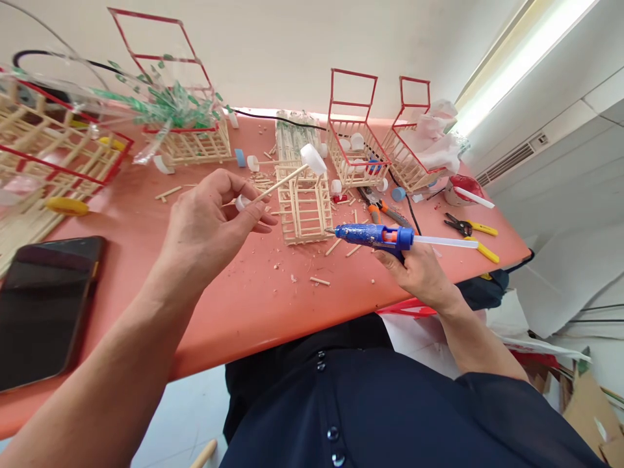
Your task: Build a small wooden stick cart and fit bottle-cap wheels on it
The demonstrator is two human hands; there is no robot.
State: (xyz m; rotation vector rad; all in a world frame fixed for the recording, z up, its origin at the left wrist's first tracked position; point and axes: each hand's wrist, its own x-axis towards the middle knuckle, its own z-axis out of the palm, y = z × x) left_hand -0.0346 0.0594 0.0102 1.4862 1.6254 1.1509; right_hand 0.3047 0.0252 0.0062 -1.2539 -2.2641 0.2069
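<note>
Between the fingers of my left hand [209,227] is a thin wooden stick [283,182] with a white bottle cap [313,159] on its far end. Another white cap [241,203] sits at the stick's near end, partly covered by my fingers. My right hand [422,273] grips a blue glue gun [373,235], its nozzle pointing left and a long white glue stick [446,242] jutting from its back. Behind the nozzle, a small frame of wooden sticks [307,211] lies on the table, apart from the cap in my left hand.
Small stick carts with red handles [358,153] stand along the wall. Pliers [375,211], a yellow-handled wire stripper [470,227] and a red-stained cup [465,188] lie to the right. A black phone [49,305] rests at the left. Stick scraps litter the orange table [253,305].
</note>
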